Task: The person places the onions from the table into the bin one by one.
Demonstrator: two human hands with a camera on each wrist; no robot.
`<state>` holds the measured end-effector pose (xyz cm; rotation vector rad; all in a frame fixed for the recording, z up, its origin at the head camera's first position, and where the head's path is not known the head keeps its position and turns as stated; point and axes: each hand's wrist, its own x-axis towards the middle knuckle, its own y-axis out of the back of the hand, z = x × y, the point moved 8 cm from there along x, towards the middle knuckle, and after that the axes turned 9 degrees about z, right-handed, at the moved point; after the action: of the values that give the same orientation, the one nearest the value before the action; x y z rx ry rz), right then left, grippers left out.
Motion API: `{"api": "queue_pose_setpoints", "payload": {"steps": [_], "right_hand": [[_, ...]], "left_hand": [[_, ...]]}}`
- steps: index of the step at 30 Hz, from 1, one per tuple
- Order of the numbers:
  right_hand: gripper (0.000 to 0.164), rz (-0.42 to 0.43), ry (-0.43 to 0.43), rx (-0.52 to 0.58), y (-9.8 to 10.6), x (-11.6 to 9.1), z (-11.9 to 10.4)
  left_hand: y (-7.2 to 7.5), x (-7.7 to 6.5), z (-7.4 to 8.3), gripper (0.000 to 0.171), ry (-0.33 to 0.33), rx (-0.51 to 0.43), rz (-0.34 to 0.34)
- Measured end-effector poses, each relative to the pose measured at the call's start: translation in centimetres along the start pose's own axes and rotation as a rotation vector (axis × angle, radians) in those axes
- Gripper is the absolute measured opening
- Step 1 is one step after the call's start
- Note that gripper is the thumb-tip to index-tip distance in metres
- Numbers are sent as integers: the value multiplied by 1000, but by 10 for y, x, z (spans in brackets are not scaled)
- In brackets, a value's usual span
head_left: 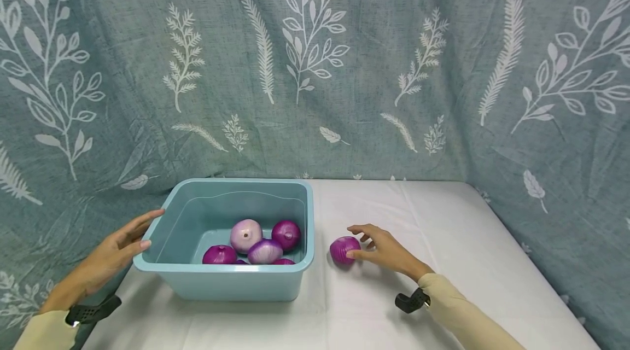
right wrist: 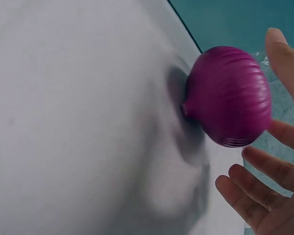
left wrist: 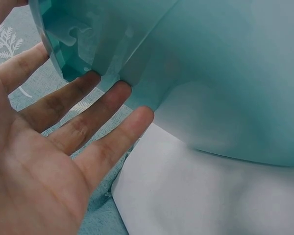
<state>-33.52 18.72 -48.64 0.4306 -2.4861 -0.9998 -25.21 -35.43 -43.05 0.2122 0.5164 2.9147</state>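
Observation:
A purple onion (head_left: 342,250) sits on the white table, just right of a light blue plastic tub (head_left: 236,284). My right hand (head_left: 379,251) reaches around the onion's right side with thumb and fingers spread. In the right wrist view the thumb stands apart from the onion (right wrist: 230,98), and the fingertips are right beside its skin. My left hand (head_left: 110,257) is at the tub's left rim, its fingers extended. Those straight fingers (left wrist: 108,147) lie against the tub's outer wall in the left wrist view. Inside the tub are several onions (head_left: 266,251), some partly hidden by the front wall.
The white tabletop (head_left: 418,213) extends to the right of the tub, its right edge slanting toward the front. A grey-green curtain (head_left: 344,136) with white leaf prints hangs behind the table and along its sides. Each wrist wears a black band (head_left: 412,301).

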Motion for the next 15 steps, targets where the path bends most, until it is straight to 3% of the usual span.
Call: {"api": "queue_pose_setpoints", "payload": {"steps": [15], "right_hand": [[66, 5, -17, 36, -14, -1, 3]], "left_hand": [[0, 1, -1, 63, 11, 27, 6]]}}
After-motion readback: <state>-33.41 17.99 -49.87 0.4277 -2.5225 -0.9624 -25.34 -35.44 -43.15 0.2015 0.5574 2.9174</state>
